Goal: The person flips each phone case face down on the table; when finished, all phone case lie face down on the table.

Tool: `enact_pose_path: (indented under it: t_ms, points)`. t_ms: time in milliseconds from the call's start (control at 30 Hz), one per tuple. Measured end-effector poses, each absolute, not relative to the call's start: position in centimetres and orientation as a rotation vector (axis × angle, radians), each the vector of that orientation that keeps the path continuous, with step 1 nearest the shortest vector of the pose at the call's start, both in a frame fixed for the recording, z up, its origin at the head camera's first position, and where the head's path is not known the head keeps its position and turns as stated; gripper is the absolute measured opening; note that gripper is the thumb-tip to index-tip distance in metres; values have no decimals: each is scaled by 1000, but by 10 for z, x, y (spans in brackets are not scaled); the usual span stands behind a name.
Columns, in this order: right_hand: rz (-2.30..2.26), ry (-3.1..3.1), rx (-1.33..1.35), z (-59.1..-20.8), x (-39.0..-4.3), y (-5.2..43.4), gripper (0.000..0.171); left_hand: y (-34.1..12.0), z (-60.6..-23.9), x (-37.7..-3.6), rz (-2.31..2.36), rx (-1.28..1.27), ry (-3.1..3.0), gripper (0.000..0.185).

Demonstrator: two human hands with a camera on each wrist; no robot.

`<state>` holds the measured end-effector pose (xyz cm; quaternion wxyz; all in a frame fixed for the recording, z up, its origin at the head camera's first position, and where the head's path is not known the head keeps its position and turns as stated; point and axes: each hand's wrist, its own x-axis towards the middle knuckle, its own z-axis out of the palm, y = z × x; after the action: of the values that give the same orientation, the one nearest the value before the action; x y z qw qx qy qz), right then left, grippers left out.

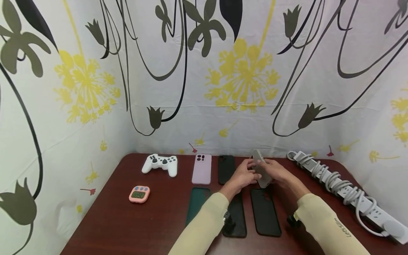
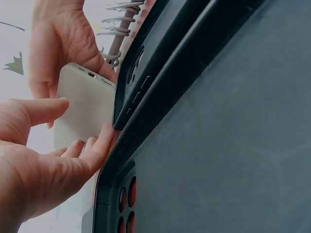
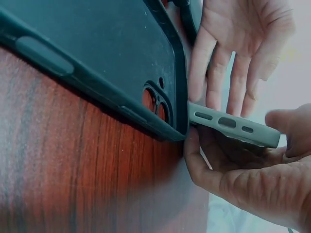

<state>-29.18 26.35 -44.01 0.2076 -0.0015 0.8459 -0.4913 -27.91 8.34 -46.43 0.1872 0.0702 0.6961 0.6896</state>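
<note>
My right hand (image 1: pixel 276 170) grips a light grey phone case (image 1: pixel 263 180), tilted up on its edge above the far right part of the table. In the right wrist view, the port cutouts in the rim of this case (image 3: pixel 227 122) face the camera. My left hand (image 1: pixel 241 176) is at the left side of it, thumb and fingers spread loosely around its edge. The left wrist view shows the flat side of the case (image 2: pixel 85 111) between both hands. A black phone case (image 1: pixel 266 216) lies on the table just below my hands, its camera cutout at the far end.
More phone cases lie nearby: lilac (image 1: pixel 202 170), dark green (image 1: pixel 195 203), black (image 1: pixel 225 167) and another black one (image 1: pixel 238 219) under my left forearm. A white game controller (image 1: pixel 160 164) and a pink timer (image 1: pixel 139 194) are at left. A cord-wrapped power strip (image 1: pixel 347 193) runs along the right edge.
</note>
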Motion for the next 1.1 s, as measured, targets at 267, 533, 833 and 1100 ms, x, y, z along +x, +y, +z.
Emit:
enact_pose_path:
  t_ms: [267,533,833,1100]
  points:
    - [-1427,2319,24,-434,-289,263,66,83,-466,-279,1932,170,1964,68]
    - [-1502,2420,96,-435,-286,258,59,81,-467,-280,1894,178,1962,63]
    - [-1625,2385,151,-431,-282,254,55,79,-466,-283,1928,170,1966,60]
    - [-1750,2312,136,-427,-281,257,56,75,-465,-285,1943,179,1997,62]
